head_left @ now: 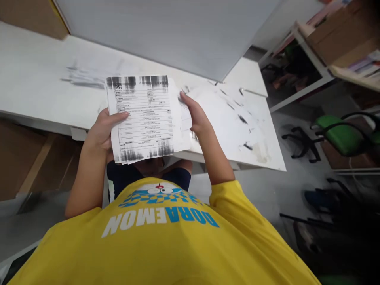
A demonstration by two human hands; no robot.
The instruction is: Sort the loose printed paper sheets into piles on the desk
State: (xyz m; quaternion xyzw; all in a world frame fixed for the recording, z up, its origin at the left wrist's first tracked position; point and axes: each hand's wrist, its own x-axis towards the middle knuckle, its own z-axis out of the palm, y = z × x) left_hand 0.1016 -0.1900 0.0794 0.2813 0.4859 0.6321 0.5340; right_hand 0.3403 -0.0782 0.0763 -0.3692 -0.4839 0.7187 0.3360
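White worktop (44,79), smudged w/ dark marks nr right edge; green chair (341,136) on grey floor beyond. Left hand (102,130) + right hand (194,114) both grip printed sheets (142,118) over front edge.

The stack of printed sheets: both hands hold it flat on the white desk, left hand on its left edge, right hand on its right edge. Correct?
Not quite. In the head view the stack of printed sheets is lifted off the white desk, held up toward the camera. The left hand grips its left edge and the right hand its right edge, as you said.
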